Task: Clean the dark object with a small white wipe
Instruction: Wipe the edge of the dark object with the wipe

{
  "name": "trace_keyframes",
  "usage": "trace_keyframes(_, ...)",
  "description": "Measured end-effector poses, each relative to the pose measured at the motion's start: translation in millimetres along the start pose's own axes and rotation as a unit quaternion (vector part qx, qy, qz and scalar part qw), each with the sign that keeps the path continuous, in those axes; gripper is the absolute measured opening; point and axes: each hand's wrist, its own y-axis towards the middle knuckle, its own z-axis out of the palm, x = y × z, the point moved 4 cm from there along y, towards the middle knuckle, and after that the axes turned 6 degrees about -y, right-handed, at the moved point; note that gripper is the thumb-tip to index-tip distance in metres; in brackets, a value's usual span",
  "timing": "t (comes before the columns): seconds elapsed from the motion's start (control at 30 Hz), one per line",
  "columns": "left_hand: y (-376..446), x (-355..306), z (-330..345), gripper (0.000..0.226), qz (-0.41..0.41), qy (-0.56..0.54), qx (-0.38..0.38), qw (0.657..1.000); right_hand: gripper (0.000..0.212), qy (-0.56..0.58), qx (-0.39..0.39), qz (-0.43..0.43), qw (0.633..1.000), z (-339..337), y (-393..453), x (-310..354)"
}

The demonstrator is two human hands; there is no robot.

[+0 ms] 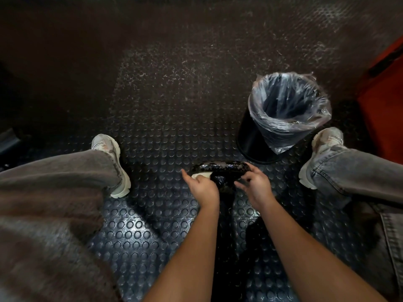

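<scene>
Two hands, left hand (204, 188) and right hand (254, 185), one wipe (200, 175), one dark object (220, 171)

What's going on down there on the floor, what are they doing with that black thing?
A seated person is cleaning a glossy dark object held low between their feet, above a studded rubber floor. The left hand presses a small white wipe against its left side, while the right hand grips its right end to steady it. A black bin with a clear liner stands close by, to the right.
</scene>
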Motion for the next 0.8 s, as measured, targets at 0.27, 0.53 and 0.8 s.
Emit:
trace_keyframes(0.27,11.3,12.1,-1.6,0.041,-0.274,-0.355,-0.023,0.894,0.049,-0.002,0.005,0.001,1.000,0.3,-2.7,2.1)
trace_keyframes(0.53,19.7,-3.2,11.4,0.031,-0.230,-0.289,-0.041,0.928,0.049,-0.003,0.005,0.001,1.000,0.5,-3.3,2.9)
trace_keyframes(0.8,-4.8,2.7,-4.5,0.058,0.076,0.118,0.024,0.990,0.050,0.001,0.002,0.002,1.000,1.2,-3.0,1.8)
